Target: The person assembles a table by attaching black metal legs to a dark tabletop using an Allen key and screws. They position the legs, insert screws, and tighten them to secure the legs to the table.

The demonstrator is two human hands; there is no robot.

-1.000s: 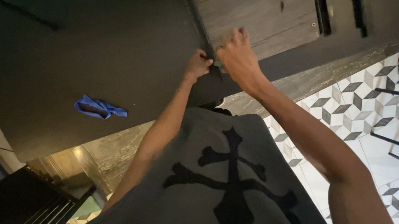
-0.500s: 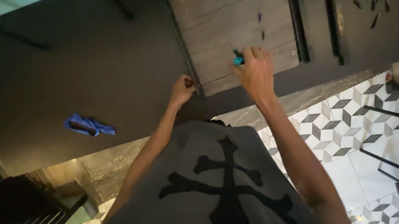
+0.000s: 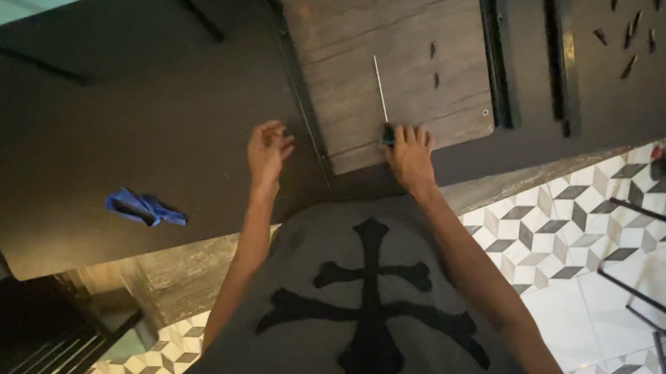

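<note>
My right hand (image 3: 412, 156) rests at the near edge of a weathered wooden board (image 3: 373, 28), closed over the dark teal handle of a screwdriver (image 3: 380, 91). Its thin metal shaft lies flat on the board and points away from me. My left hand (image 3: 269, 148) hovers over the dark tabletop (image 3: 99, 119) just left of the board, fingers loosely curled and holding nothing. Two small dark screws (image 3: 434, 64) lie on the board beyond the shaft. My grey shirt with a black cross fills the lower view.
A crumpled blue cloth (image 3: 143, 208) lies on the tabletop to the left. Several dark screws (image 3: 632, 38) are scattered on a black panel at the upper right. Patterned floor tiles (image 3: 551, 244) and metal chair legs (image 3: 663, 311) are on the right, a dark chair (image 3: 18, 325) at lower left.
Both hands were together at the board's left edge. My right hand moved right with the screwdriver and laid it flat on the board; my left hand drew back onto the tabletop.
</note>
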